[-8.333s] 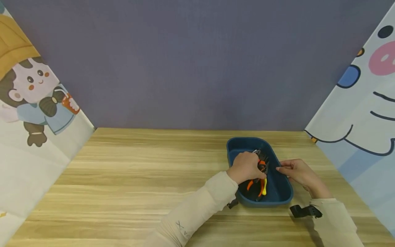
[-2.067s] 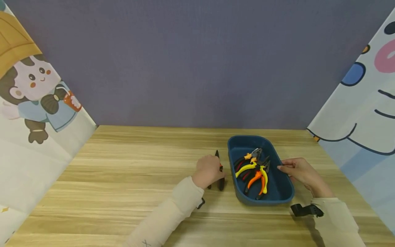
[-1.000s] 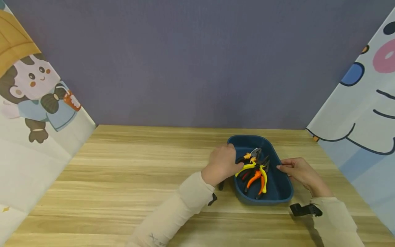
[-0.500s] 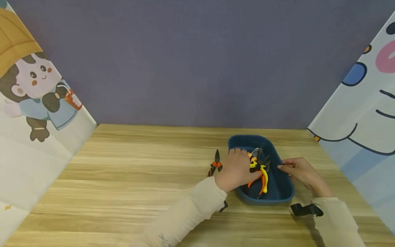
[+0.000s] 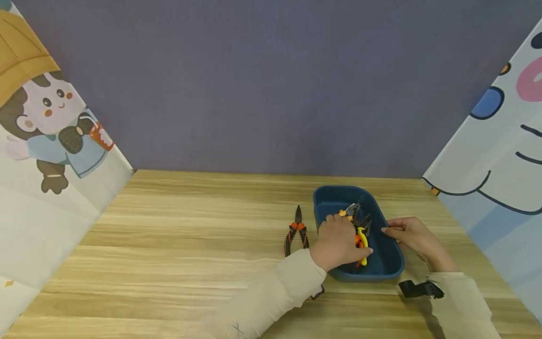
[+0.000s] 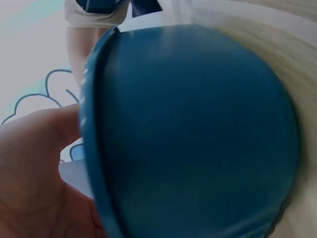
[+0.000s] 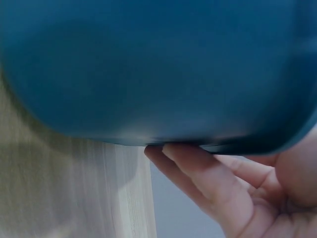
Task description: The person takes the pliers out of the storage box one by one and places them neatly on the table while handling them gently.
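A dark blue plastic bin [image 5: 387,263] stands on the right part of the wooden table, with several pliers in it. Yellow-handled pliers [image 5: 363,247] and the steel jaws of combination pliers [image 5: 352,210] show beside my left hand [image 5: 336,240]. That hand reaches down over the bin, thumb stretched out across the yellow handle, fingers over the pliers and covering some of them. My right hand [image 5: 412,238] pinches the bin's right rim between thumb and fingers. On the table left of the bin lie needle-nose pliers [image 5: 299,226] with black and orange handles, spread apart.
The wooden table [image 5: 178,245] reaches back to a grey-purple partition [image 5: 271,89]. Printed white panels with cartoon figures [image 5: 55,113] flank it on both sides. A black wrist camera [image 5: 419,289] sits at the right sleeve.
My left hand set the orange-and-black needle-nose pliers on the table, released them and moved right, back over the bin. My right hand has stayed at the bin's rim.
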`<move>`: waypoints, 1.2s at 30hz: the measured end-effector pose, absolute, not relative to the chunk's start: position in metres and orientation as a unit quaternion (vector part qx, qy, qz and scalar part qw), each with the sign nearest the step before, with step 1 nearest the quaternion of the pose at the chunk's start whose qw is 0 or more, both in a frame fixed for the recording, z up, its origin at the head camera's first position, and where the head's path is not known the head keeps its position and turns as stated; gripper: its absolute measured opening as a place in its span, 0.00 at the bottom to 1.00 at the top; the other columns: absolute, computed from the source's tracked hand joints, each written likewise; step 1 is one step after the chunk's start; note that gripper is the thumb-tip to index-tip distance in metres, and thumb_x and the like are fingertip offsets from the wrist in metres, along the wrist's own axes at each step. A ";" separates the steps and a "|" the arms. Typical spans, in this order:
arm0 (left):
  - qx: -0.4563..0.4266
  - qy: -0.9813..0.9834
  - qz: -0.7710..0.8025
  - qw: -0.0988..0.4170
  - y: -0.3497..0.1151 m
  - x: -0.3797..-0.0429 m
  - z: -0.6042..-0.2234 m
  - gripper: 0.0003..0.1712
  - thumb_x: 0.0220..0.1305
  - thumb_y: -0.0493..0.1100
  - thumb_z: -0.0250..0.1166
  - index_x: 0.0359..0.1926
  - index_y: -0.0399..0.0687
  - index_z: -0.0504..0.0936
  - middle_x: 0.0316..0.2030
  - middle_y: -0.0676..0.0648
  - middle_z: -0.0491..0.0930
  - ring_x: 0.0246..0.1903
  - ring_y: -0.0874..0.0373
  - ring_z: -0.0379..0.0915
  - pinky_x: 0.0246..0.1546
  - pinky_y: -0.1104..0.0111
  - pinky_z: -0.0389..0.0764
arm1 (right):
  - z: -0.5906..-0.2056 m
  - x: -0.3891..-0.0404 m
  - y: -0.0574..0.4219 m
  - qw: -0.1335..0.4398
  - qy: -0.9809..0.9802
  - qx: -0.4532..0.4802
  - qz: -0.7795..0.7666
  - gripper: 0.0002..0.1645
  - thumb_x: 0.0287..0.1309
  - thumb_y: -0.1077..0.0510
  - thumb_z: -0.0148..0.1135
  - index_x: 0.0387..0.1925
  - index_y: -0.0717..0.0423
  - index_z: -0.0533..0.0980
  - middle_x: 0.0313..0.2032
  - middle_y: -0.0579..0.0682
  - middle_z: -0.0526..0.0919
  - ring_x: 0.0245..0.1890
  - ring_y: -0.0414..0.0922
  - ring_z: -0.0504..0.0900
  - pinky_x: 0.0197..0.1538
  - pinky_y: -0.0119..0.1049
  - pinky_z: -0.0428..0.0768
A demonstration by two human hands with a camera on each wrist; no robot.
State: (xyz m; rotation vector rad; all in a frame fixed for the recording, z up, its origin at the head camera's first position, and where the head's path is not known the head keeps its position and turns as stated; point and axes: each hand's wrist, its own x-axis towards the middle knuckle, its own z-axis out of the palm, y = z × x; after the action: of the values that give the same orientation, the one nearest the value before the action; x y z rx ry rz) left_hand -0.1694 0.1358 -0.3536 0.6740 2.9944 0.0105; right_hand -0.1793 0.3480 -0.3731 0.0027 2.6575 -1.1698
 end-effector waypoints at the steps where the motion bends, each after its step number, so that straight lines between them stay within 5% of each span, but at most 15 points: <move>1: 0.219 0.975 0.001 0.037 0.138 -0.169 -0.355 0.46 0.50 0.81 0.50 0.56 0.52 0.76 0.52 0.52 0.75 0.44 0.58 0.71 0.40 0.70 0.76 | -0.373 -0.179 0.348 0.118 0.909 0.002 -0.400 0.32 0.67 0.55 0.52 0.58 0.82 0.62 0.50 0.72 0.77 0.41 0.50 0.83 0.41 0.46 0.82; 10: 0.177 0.981 -0.011 0.082 0.152 -0.168 -0.361 0.54 0.47 0.83 0.47 0.65 0.54 0.66 0.60 0.53 0.69 0.54 0.59 0.67 0.50 0.70 0.73 | -0.375 -0.179 0.347 0.107 0.915 0.003 -0.389 0.31 0.66 0.55 0.54 0.56 0.81 0.65 0.48 0.71 0.78 0.36 0.42 0.82 0.37 0.42 0.83; 21: 0.157 0.982 -0.017 0.101 0.161 -0.169 -0.365 0.53 0.47 0.83 0.48 0.66 0.55 0.66 0.63 0.51 0.65 0.58 0.57 0.64 0.53 0.66 0.73 | -0.373 -0.179 0.346 0.104 0.914 -0.001 -0.393 0.29 0.66 0.56 0.53 0.56 0.80 0.67 0.45 0.68 0.81 0.29 0.35 0.80 0.34 0.37 0.82; 36: 0.134 0.982 -0.037 0.128 0.169 -0.175 -0.371 0.54 0.45 0.85 0.45 0.66 0.60 0.66 0.65 0.52 0.64 0.58 0.58 0.65 0.51 0.67 0.74 | -0.372 -0.178 0.346 0.108 0.913 0.001 -0.393 0.30 0.67 0.56 0.52 0.56 0.81 0.65 0.50 0.71 0.77 0.39 0.45 0.82 0.39 0.44 0.82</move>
State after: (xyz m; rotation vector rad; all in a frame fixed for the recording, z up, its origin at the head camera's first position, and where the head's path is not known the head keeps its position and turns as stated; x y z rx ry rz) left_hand -0.1750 0.1691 -0.3706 0.3894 2.8560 -0.1075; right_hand -0.1779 0.3460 -0.3717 0.0024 2.6872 -1.1556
